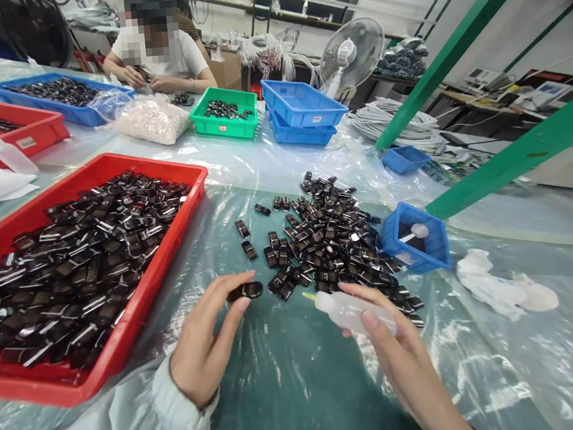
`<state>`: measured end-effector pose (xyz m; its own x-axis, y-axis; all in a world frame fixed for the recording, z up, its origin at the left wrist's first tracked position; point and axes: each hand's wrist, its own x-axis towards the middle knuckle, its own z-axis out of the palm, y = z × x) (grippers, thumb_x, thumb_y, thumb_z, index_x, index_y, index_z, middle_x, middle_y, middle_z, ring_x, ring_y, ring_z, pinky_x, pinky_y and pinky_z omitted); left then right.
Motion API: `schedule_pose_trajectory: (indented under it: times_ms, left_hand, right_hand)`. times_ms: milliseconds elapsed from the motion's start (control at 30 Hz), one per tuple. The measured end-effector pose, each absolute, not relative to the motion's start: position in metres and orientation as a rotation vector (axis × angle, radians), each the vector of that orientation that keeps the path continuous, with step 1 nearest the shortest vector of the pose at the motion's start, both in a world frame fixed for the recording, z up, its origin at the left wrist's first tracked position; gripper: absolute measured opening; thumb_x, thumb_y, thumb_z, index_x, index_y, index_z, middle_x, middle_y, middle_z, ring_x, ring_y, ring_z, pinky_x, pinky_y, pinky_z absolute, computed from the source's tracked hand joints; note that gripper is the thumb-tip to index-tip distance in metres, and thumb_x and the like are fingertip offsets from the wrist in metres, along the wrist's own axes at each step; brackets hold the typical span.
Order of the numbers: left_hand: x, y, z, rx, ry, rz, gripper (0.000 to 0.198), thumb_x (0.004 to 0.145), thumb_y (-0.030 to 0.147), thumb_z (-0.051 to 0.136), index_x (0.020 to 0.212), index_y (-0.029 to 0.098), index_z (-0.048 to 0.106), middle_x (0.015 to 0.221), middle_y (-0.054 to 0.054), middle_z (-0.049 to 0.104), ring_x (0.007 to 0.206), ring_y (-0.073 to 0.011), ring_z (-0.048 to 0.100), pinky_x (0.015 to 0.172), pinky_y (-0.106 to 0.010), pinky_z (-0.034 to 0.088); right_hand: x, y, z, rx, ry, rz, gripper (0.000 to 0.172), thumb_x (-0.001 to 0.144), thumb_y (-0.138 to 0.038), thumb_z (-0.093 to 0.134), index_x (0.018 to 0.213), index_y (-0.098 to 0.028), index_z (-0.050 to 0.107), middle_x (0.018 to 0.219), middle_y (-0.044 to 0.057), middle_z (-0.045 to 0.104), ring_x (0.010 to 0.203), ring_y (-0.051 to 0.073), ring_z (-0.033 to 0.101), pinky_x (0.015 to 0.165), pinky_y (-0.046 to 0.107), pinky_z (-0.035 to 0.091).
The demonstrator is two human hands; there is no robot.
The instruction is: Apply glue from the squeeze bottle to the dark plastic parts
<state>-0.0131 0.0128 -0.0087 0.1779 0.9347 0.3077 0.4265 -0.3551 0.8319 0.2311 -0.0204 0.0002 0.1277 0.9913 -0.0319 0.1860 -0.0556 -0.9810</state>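
Between the thumb and fingers of my left hand (204,339) is a small dark glossy plastic part (246,291), rounded at its end. My right hand (390,336) is wrapped round a translucent squeeze bottle (352,311), which lies tilted in the grip. The bottle's thin yellowish tip points left, toward the held part but apart from it. Just beyond both hands, a loose pile of similar dark parts (326,238) spreads over the plastic-covered table (292,388). Some single parts lie at the pile's left side.
Left stands a large red tray (163,269) full of dark parts. A small blue bin (415,260) and crumpled white tissue (493,284) are at the right. Farther back are a green tray (226,126), stacked blue trays (302,116), a green post (511,148) and a seated co-worker (162,58).
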Motion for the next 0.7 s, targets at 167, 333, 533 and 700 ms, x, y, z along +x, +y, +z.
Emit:
schedule_pose_trajectory:
  times_ms: [167,333,533,700]
  left_hand:
    - [-0.014,0.018,-0.006,1.716,1.289,1.106,0.027,0.095,0.031,0.039,0.111,0.020,0.058,0.087,-0.003,0.066,0.082,-0.0159,0.063,0.080,-0.028,0.048]
    - [-0.011,0.020,-0.009,1.436,1.210,1.043,0.030,0.091,0.040,0.046,0.108,0.019,0.058,0.094,-0.005,0.071,0.076,-0.0146,0.064,0.074,-0.026,0.050]
    - [-0.008,0.024,-0.011,1.278,1.145,1.099,0.032,0.085,0.041,0.054,0.105,0.017,0.057,0.094,-0.005,0.070,0.079,-0.0150,0.066,0.078,-0.027,0.051]
    - [-0.008,0.024,-0.013,1.327,1.165,1.130,0.035,0.089,0.041,0.047,0.112,0.016,0.055,0.097,-0.006,0.068,0.084,-0.0156,0.064,0.083,-0.029,0.049]
  right_hand:
    - [0.227,-0.012,-0.011,-1.451,-1.294,1.090,0.036,0.080,-0.039,0.067,0.111,-0.025,0.058,0.120,0.008,0.065,0.109,0.025,0.060,0.092,0.040,0.049]
    - [0.220,-0.010,-0.027,-1.410,-1.366,1.069,0.023,0.086,-0.033,0.059,0.103,-0.027,0.045,0.116,0.008,0.065,0.103,0.022,0.062,0.087,0.037,0.050]
    - [0.213,-0.024,-0.027,-1.413,-1.612,0.343,0.027,0.081,-0.015,0.065,0.101,-0.025,0.051,0.103,0.006,0.058,0.091,0.021,0.059,0.077,0.034,0.050]
    - [0.190,-0.031,-0.021,-1.067,-2.204,0.328,0.024,0.088,-0.003,0.052,0.100,-0.021,0.060,0.089,0.007,0.065,0.082,0.020,0.061,0.069,0.033,0.052]
